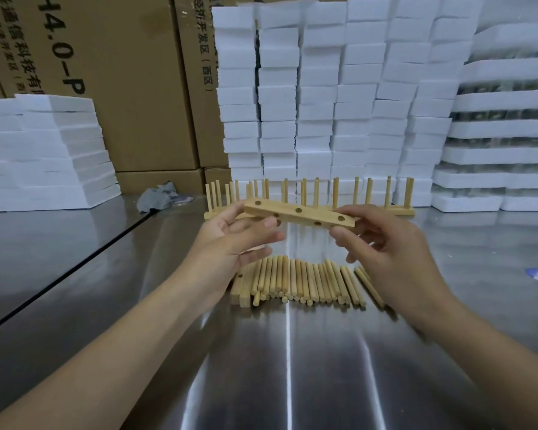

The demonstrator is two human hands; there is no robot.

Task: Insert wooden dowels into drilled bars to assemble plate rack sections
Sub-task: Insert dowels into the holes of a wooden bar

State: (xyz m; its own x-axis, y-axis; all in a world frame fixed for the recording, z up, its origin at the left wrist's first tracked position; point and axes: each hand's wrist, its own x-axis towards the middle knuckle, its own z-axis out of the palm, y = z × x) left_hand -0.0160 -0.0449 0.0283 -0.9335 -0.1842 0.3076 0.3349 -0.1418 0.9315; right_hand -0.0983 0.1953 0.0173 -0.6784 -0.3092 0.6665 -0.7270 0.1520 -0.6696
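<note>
I hold a drilled wooden bar [298, 212] level above the steel table, its holes facing me. My left hand [236, 237] grips the bar's left end between thumb and fingers. My right hand [382, 243] pinches the right end. No dowel sits in this bar. Below my hands lies a row of several loose wooden dowels [305, 282], with more drilled bars [242, 285] lying at its left side. Behind the held bar stand assembled rack sections [370, 197] with upright dowels.
The steel table [292, 361] is shiny, with a dark seam running diagonally at the left. White foam blocks [339, 97] are stacked behind and at both sides. Cardboard boxes [121, 88] stand at the back left. A crumpled grey cloth [157, 198] lies near them.
</note>
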